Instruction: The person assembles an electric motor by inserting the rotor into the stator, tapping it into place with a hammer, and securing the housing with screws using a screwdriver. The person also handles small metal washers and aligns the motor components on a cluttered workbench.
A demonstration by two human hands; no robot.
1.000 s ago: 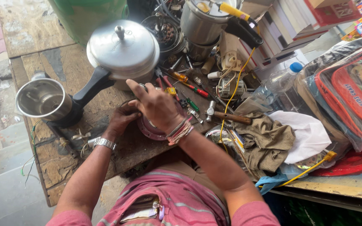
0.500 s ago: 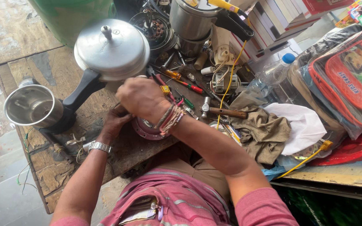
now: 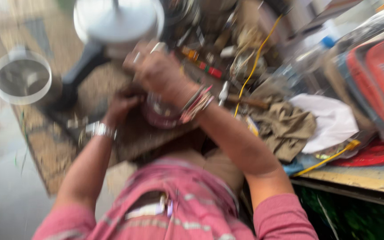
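We see a steel cup (image 3: 22,78) on the worktop (image 3: 50,146); it looks empty. Our left hand (image 3: 123,104) and right hand (image 3: 158,71) sit on a small pink jar (image 3: 158,113). It is too blurry to tell each grip.

Two hands, left hand (image 3: 120,104) and right hand (image 3: 158,71), one pressure cooker (image 3: 116,20), one steel pot (image 3: 22,76), one plastic bottle (image 3: 310,55).

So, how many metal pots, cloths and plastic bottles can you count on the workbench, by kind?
Metal pots: 2, the lidded cooker and the open pot.
Cloths: 2, the khaki cloth and the white cloth.
Plastic bottles: 1, the bottle.
Total: 5.
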